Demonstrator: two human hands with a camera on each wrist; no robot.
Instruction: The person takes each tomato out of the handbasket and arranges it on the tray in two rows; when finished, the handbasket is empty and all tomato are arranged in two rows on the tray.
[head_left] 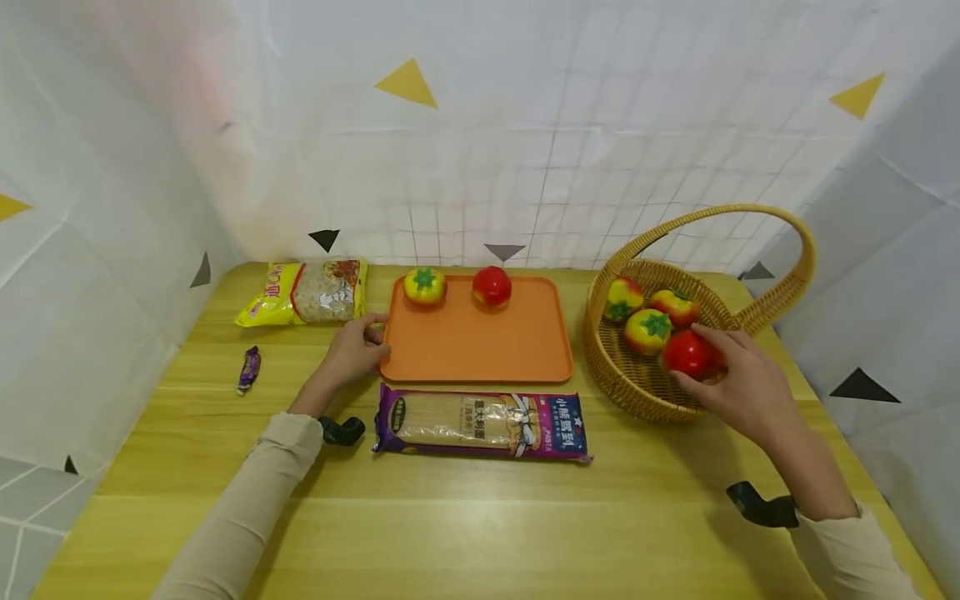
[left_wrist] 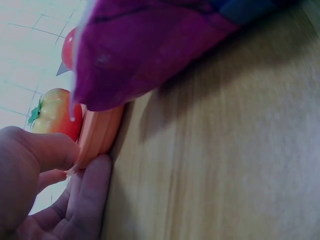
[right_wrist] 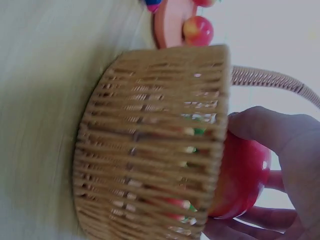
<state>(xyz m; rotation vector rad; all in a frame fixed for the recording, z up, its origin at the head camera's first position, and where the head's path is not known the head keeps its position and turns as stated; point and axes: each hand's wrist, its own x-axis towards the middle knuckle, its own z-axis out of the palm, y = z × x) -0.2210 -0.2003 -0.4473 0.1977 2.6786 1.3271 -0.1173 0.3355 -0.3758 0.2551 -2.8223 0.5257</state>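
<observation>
My left hand (head_left: 352, 348) pinches the left rim of the orange tray (head_left: 476, 346), thumb above and fingers lower at the edge in the left wrist view. On the tray's far side sit a yellow tomato (head_left: 424, 286) with a green leafy top and a red tomato (head_left: 492, 287). At the right, my right hand (head_left: 746, 379) holds another red tomato (right_wrist: 245, 172) between thumb and fingers, over the near right part of the wicker basket (head_left: 630, 379). Inside the basket lie three red-and-yellow tomatoes (head_left: 647, 331).
A purple pasta packet (head_left: 480, 423) lies along the tray's near side. To the left are a yellow food bag (head_left: 322, 292) and a small purple wrapped candy (head_left: 250, 369). The basket's tall handle (head_left: 720, 210) arches above it. White sheeting (head_left: 480, 167) rises behind the table.
</observation>
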